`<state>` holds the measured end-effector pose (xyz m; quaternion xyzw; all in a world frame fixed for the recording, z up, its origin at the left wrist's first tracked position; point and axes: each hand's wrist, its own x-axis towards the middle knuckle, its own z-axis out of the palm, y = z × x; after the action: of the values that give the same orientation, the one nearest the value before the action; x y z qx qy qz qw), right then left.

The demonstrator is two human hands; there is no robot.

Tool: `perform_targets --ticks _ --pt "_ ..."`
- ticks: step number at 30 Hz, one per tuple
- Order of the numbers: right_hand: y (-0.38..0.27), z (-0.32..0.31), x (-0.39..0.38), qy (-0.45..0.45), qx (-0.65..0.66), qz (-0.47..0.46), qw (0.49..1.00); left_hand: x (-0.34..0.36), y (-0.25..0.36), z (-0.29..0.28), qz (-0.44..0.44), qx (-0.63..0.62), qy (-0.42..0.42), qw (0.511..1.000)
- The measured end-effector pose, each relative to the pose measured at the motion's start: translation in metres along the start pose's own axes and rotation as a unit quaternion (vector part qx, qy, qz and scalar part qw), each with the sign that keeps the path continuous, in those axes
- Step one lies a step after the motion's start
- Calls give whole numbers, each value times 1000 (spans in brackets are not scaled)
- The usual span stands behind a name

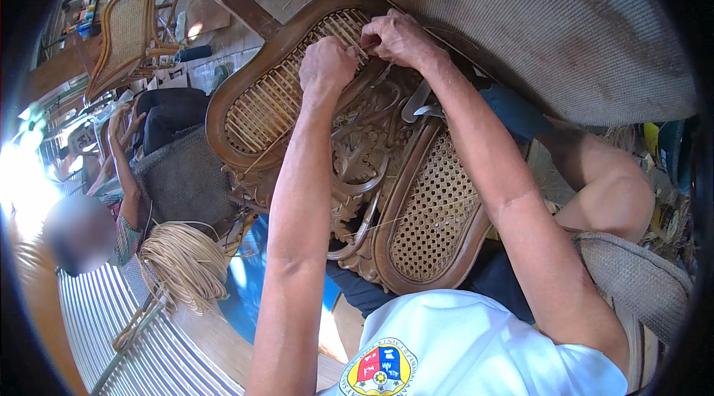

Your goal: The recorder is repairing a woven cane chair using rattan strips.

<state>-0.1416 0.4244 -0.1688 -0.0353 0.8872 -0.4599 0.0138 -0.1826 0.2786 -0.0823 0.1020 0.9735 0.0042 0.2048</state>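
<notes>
A carved wooden chair back point(357, 165) lies tilted across my lap. In its far oval frame, a cane panel point(271, 110) has an open grid of strands; its near oval holds a finished-looking cane mesh point(435, 210) with small holes. My left hand point(327, 65) is closed over the far panel's inner edge, its fingertips mostly hidden. Close beside it, my right hand point(398, 39) pinches what looks like a thin cane strand at the panel's upper right end. Just below my right wrist is a shiny curved metal piece point(420, 104), its kind unclear.
Left stands a big coil of cane point(182, 266) near a seated person point(123, 195). Woven brown padding point(535, 17) fills the upper right. A rattan chair point(123, 31) stands at the far left. A wooden arm point(245, 5) extends beyond the frame. Ribbed sheeting point(111, 314) lies lower left.
</notes>
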Motion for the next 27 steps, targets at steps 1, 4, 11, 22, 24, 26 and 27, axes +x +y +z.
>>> perform_targets --ticks 1,4,11,22,24,26,27 --pt "0 1 0 -25 36 28 999 -6 1 -2 -9 42 7 999" --pt "3 1 -1 -24 83 19 996 -34 -7 -2 -34 45 35 998" --pt "4 9 1 -13 63 -3 998 -128 -61 -5 -81 -13 109 991" --pt "17 -6 2 25 -34 -11 999 -81 -46 -70 -115 -162 158 967" --pt "1 -8 2 24 -118 10 993 -59 -28 -62 -65 -151 63 984" --pt "-8 -9 4 -10 -231 47 972 -36 -19 -36 -42 -71 21 996" --pt "-10 -12 3 -11 -237 49 970 -31 -12 -26 -13 12 -24 1000"
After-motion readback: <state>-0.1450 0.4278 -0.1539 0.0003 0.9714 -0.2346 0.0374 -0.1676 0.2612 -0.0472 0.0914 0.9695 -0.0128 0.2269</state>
